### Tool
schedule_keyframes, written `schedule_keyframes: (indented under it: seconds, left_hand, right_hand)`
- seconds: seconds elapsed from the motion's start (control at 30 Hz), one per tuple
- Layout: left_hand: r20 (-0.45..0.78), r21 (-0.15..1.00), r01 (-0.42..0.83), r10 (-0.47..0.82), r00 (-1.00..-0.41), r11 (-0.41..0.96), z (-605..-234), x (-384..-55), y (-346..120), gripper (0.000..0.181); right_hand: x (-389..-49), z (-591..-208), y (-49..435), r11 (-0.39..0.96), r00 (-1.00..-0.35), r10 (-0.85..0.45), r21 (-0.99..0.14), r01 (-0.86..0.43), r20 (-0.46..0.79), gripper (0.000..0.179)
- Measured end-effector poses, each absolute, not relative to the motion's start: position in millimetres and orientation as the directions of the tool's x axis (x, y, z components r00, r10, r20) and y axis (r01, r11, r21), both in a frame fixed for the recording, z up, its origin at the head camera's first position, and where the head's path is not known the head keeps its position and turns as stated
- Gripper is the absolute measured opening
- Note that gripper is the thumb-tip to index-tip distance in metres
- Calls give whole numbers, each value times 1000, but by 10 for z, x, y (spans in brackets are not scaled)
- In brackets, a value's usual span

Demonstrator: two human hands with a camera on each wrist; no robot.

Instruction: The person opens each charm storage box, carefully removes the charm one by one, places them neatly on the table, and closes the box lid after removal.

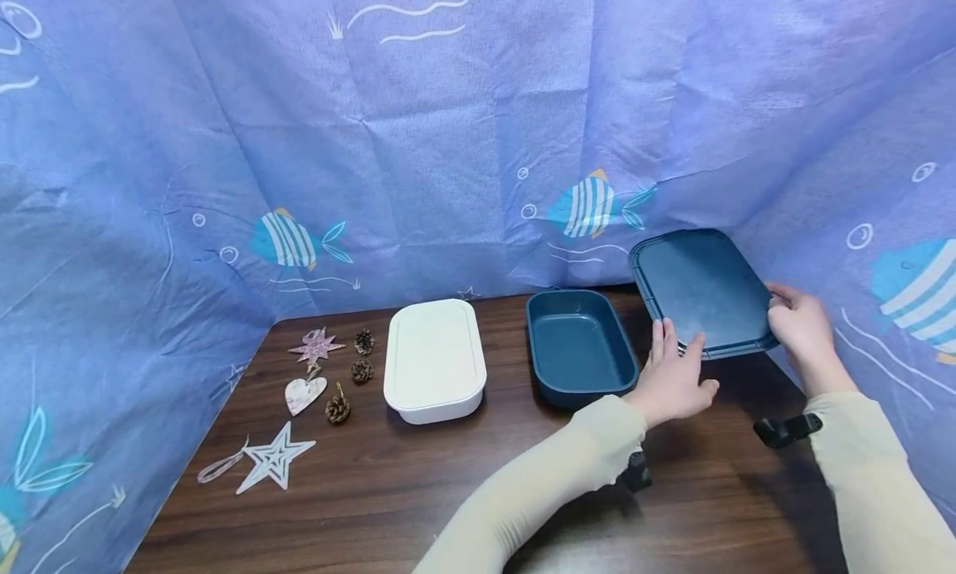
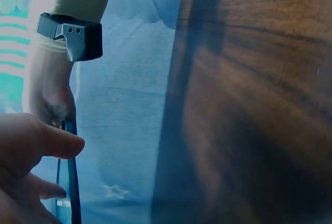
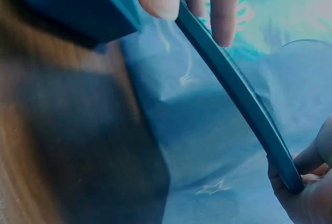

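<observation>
A dark blue flat lid (image 1: 702, 288) is raised and tilted above the table at the right. My right hand (image 1: 807, 329) grips its right edge, with the fingertips partly hidden. My left hand (image 1: 675, 379) holds the near-left edge; its fingers lie over the lid's face, and the thumb is on the other side. In the right wrist view the lid (image 3: 238, 94) appears edge-on between both hands. Left of it, an uncovered dark blue rectangular container (image 1: 582, 342) stands on the table, its inside bare.
A white lidded container (image 1: 436, 358) stands left of the blue one. Farther left lie a white star (image 1: 275, 456), a pink star (image 1: 317, 345), a heart ornament (image 1: 304, 394) and several pinecones (image 1: 338, 409). A fish-patterned blue cloth (image 1: 448, 184) hangs behind the wooden table (image 1: 418, 483).
</observation>
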State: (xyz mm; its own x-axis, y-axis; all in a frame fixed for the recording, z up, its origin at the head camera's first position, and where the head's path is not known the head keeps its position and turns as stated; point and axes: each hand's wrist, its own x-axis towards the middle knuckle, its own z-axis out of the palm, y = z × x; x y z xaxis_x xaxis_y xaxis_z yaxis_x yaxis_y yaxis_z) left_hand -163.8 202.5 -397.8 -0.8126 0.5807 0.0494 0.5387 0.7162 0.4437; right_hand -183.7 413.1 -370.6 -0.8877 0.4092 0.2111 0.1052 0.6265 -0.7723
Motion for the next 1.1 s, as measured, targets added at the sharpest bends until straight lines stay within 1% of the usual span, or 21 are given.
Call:
schedule_keyframes:
  seconds: [0.13, 0.27, 0.33, 0.4, 0.5, 0.57, 0.63, 0.73, 0.8, 0.87, 0.93, 1.1]
  left_hand:
    - [104, 331, 618, 623, -775, 714, -3855, -1663, 1944, 70]
    - [160, 208, 673, 654, -739, 710, -3799, -1705, 1857, 75]
    - [222, 134, 699, 666, -712, 703, -3791, -1742, 1817, 74]
    - [307, 70, 722, 674, -672, 689, -3792, -1785, 1779, 70]
    - [438, -17, 745, 675, -594, 667, -3795, -1861, 1715, 62]
    - [511, -72, 755, 674, -533, 651, -3784, -1914, 1648, 57]
    - [566, -133, 765, 682, -463, 630, -3762, -1971, 1558, 53]
    - [612, -236, 778, 711, -347, 583, -3720, -2049, 1392, 51]
    - [627, -299, 781, 730, -272, 548, -3681, -2088, 1286, 53]
    - [632, -354, 774, 744, -215, 524, -3636, -2116, 1195, 54]
    - [640, -397, 762, 749, -170, 512, -3584, -2132, 1116, 53]
    - [665, -481, 716, 743, -78, 506, -3486, -2152, 975, 41]
  right_hand:
    - [-1808, -3578, 4063, 569, -879, 424, -819, 72, 217, 53]
    - [-1799, -3465, 3986, 466, -868, 443, -885, 10, 224, 51]
    - [-1785, -3403, 3957, 407, -866, 454, -913, -6, 208, 51]
    - [-1764, -3347, 3918, 346, -868, 460, -938, -20, 188, 51]
    - [-1724, -3283, 3861, 230, -874, 453, -970, -74, 174, 51]
    - [-1700, -3256, 3816, 119, -882, 434, -982, -148, 185, 50]
    - [-1685, -3240, 3769, -1, -889, 410, -975, -223, 203, 47]
    - [-1669, -3221, 3694, -134, -902, 369, -947, -292, 226, 39]
    - [-1656, -3205, 3643, -168, -910, 342, -937, -305, 235, 35]
    - [-1642, -3189, 3592, -182, -917, 314, -933, -311, 245, 34]
    - [-1631, -3172, 3544, -200, -922, 288, -926, -321, 257, 34]
    - [-1619, -3138, 3441, -228, -916, 254, -901, -369, 311, 31]
